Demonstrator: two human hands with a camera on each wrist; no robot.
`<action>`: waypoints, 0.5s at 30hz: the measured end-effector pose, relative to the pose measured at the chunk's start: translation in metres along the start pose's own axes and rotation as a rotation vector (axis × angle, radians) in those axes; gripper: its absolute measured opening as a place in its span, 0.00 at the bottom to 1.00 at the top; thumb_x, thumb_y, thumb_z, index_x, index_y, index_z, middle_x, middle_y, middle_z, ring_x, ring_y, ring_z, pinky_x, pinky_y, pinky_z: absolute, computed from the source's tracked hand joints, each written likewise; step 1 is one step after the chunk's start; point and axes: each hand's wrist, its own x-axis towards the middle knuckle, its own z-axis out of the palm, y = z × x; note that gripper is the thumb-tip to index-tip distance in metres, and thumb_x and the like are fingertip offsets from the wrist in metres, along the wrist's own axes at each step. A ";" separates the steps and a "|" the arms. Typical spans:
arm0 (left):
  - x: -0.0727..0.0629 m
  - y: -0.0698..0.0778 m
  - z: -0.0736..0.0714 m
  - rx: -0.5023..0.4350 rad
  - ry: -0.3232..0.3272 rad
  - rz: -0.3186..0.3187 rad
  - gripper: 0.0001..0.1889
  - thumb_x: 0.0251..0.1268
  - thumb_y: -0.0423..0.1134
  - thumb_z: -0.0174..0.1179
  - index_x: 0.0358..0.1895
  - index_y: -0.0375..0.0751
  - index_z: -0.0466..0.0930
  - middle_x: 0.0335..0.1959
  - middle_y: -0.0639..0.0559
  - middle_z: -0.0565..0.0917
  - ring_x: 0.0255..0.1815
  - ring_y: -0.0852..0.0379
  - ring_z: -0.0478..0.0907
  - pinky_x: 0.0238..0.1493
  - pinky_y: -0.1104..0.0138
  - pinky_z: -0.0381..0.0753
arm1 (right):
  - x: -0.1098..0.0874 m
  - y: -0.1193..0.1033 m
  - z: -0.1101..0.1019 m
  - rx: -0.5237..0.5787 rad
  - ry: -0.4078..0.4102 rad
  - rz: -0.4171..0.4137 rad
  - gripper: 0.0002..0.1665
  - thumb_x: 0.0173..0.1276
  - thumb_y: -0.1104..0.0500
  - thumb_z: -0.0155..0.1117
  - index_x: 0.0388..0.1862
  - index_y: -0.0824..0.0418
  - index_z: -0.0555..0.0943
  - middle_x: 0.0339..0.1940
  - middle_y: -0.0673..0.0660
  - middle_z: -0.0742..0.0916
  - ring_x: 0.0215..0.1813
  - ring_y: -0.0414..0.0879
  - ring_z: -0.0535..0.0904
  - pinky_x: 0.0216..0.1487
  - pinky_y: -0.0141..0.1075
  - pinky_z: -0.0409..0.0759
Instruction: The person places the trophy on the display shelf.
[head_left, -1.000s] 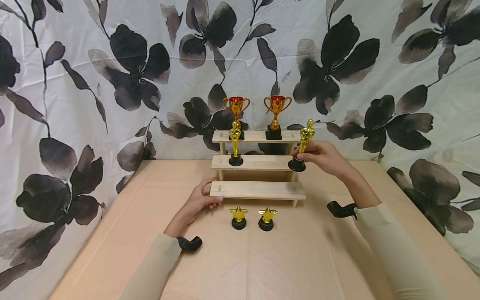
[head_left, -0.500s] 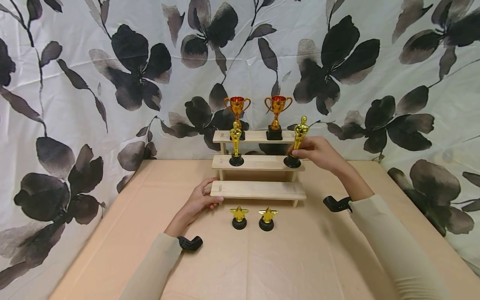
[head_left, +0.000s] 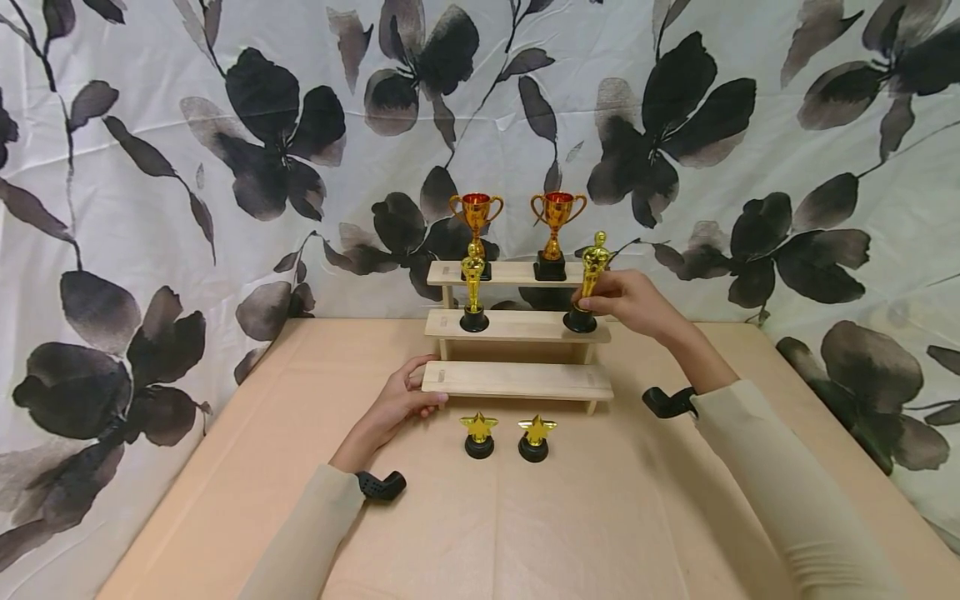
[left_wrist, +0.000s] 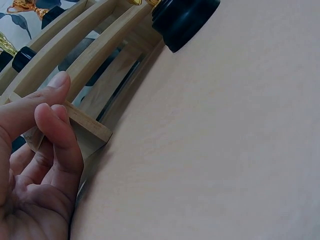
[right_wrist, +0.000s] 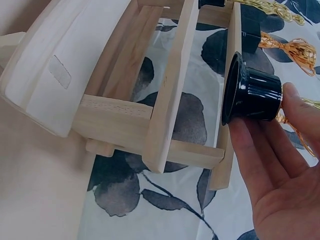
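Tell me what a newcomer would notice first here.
Probably the two gold cups on the top tier of the wooden stand, against the floral backdrop. Then two gold figurines: one stands left on the middle tier, one in the right hand at that tier's right end. Two gold star trophies stand on the table in front.

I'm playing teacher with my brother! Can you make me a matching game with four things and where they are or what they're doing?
1. Cup trophies
2. Star trophies
3. Left fingers
4. Right fingers

A. On the table
B. Pinching a gold statuette
C. On the top board
D. Gripping the lowest board

Pairs: 1-C, 2-A, 3-D, 4-B
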 end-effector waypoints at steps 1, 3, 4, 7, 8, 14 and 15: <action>0.000 0.000 0.000 0.000 -0.002 -0.001 0.46 0.61 0.26 0.71 0.80 0.43 0.56 0.40 0.51 0.87 0.25 0.61 0.77 0.27 0.73 0.78 | 0.001 0.000 0.000 -0.006 0.000 0.003 0.15 0.76 0.57 0.65 0.53 0.66 0.86 0.50 0.65 0.90 0.49 0.51 0.86 0.47 0.31 0.83; -0.001 0.001 0.000 -0.002 -0.002 -0.004 0.46 0.61 0.26 0.71 0.80 0.44 0.56 0.40 0.51 0.87 0.25 0.61 0.77 0.27 0.73 0.78 | 0.004 -0.001 0.000 -0.016 -0.001 0.011 0.15 0.77 0.56 0.65 0.54 0.65 0.86 0.50 0.65 0.90 0.50 0.53 0.86 0.49 0.34 0.84; -0.001 0.001 0.000 -0.003 -0.001 -0.005 0.45 0.61 0.26 0.71 0.80 0.44 0.56 0.40 0.51 0.87 0.25 0.61 0.77 0.26 0.73 0.78 | 0.006 -0.001 0.000 -0.019 -0.002 0.015 0.15 0.77 0.55 0.65 0.54 0.65 0.86 0.50 0.65 0.90 0.50 0.54 0.86 0.49 0.36 0.84; -0.001 0.001 0.000 -0.001 0.000 -0.003 0.45 0.61 0.26 0.71 0.80 0.44 0.57 0.39 0.51 0.87 0.25 0.61 0.77 0.26 0.73 0.78 | 0.009 -0.001 -0.001 -0.027 -0.005 0.022 0.15 0.76 0.55 0.65 0.54 0.64 0.86 0.50 0.65 0.90 0.49 0.55 0.86 0.49 0.42 0.86; -0.001 0.001 0.000 0.000 0.001 -0.003 0.45 0.61 0.27 0.71 0.80 0.44 0.57 0.39 0.50 0.87 0.25 0.61 0.77 0.26 0.73 0.78 | 0.010 -0.001 -0.001 -0.029 -0.004 0.023 0.15 0.76 0.55 0.65 0.53 0.64 0.86 0.50 0.65 0.90 0.49 0.55 0.86 0.48 0.44 0.86; 0.000 0.001 0.000 0.001 0.010 -0.010 0.46 0.61 0.27 0.71 0.80 0.45 0.57 0.40 0.50 0.86 0.25 0.60 0.77 0.27 0.73 0.78 | 0.014 -0.001 0.000 -0.026 -0.007 0.030 0.16 0.76 0.56 0.66 0.54 0.66 0.86 0.50 0.65 0.90 0.48 0.53 0.88 0.49 0.42 0.88; 0.000 0.001 0.000 0.002 0.010 -0.010 0.46 0.61 0.27 0.71 0.80 0.45 0.57 0.41 0.50 0.86 0.25 0.60 0.77 0.27 0.73 0.78 | 0.015 -0.001 0.000 -0.026 -0.007 0.031 0.16 0.76 0.57 0.66 0.54 0.66 0.86 0.50 0.65 0.90 0.49 0.52 0.88 0.49 0.40 0.88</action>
